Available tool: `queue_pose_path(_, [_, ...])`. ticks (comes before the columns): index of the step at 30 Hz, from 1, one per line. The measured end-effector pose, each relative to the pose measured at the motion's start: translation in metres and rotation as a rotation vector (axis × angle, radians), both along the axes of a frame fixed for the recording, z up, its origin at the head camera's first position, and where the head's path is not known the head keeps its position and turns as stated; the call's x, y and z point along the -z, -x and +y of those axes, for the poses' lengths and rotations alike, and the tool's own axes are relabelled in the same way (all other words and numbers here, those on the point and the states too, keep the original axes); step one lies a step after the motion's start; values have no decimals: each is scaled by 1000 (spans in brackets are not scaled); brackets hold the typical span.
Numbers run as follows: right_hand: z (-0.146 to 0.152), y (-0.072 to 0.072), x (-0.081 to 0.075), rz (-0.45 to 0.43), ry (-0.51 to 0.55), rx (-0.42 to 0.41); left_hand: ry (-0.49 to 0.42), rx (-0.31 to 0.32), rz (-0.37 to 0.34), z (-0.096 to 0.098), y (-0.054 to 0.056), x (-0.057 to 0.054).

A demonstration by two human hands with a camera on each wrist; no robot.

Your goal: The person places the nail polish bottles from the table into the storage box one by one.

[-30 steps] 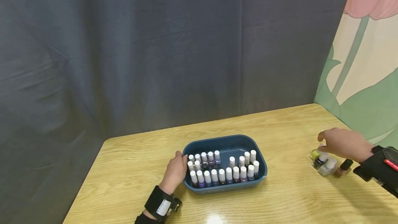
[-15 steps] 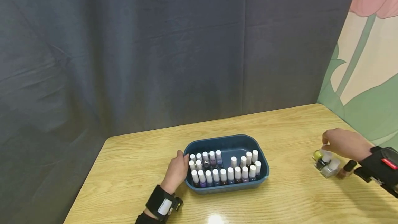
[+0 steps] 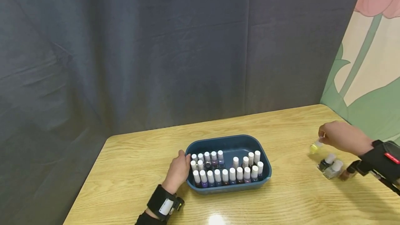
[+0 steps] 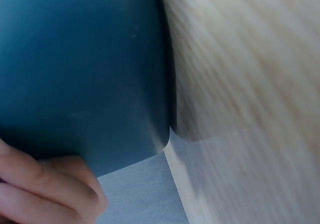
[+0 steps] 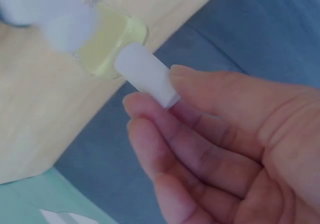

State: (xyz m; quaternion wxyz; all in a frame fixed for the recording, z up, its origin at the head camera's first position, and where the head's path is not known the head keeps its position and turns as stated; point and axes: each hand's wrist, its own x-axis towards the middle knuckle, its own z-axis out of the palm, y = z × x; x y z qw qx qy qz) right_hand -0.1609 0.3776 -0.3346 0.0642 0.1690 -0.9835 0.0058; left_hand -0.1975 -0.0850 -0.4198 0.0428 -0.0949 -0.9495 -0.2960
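Note:
My right hand (image 3: 345, 136) pinches the white cap of a yellow nail polish bottle (image 5: 107, 38) between thumb and fingers. In the head view that bottle tilts just above the table, glass end toward the left. Below this hand stand a dark bottle with a white cap (image 3: 326, 161), a clear bottle with a white cap (image 3: 333, 169) and a brown bottle with a black cap (image 3: 348, 170). My left hand (image 3: 177, 172) grips the left end of a blue plastic bin (image 3: 229, 190) at its rim. Its fingers (image 4: 65, 189) lie against the bin's wall in the left wrist view.
White-capped nail polish bottles (image 3: 218, 174) stand in rows inside the bin, along the front and at the back left. The bin sits on a wooden table (image 3: 290, 197). A grey curtain (image 3: 187, 51) hangs behind, and a flower-patterned cloth (image 3: 368, 79) is at the right.
My right hand has taken the yellow bottle by its cap and drawn it up and left, away from the other bottles. The left hand stays at the bin.

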Motion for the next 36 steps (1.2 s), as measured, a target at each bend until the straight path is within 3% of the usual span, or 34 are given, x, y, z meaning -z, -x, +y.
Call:
queue_pose_path(12, [-56,11,-39,72,-28,-84,-8,2,4,2,0,1])
queue_pose_path(20, [-117,25,-60,15,79,-140,-9,-4,7,2,-1,0])
queue_pose_path(28, [-170,38,-52,-33,89,-309,-3,-13,-10,5,-2,0])
queue_pose_path(36, [-197,50,-28,-105,44,-356,1,-17,-3,6,-1,-1])
